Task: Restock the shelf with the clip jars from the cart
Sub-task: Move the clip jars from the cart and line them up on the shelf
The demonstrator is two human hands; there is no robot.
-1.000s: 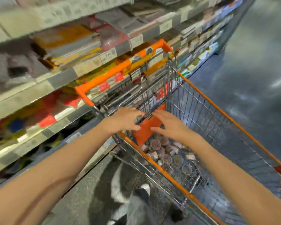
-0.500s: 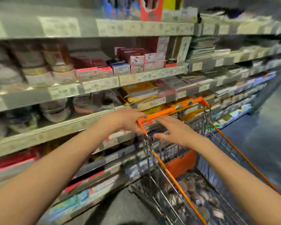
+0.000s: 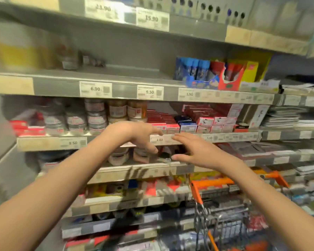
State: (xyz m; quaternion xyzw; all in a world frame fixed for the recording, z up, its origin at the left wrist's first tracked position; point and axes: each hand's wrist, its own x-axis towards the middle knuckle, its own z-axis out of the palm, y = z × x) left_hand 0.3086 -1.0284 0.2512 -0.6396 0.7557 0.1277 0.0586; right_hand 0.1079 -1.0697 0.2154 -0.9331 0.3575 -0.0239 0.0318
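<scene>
Clear clip jars [image 3: 119, 156] on shelf [image 3: 145, 170] just behind both empty hands [image 3: 170, 145].

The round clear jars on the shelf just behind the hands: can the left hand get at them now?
Probably yes. The left hand is open and empty, right in front of the round clear jars, and nothing visible blocks the shelf opening. The right hand is off to the side.

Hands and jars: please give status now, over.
Left hand open, right hand open, both empty at the shelf. Jars on shelf behind hands. Cart low right. Nothing blocking.
</scene>
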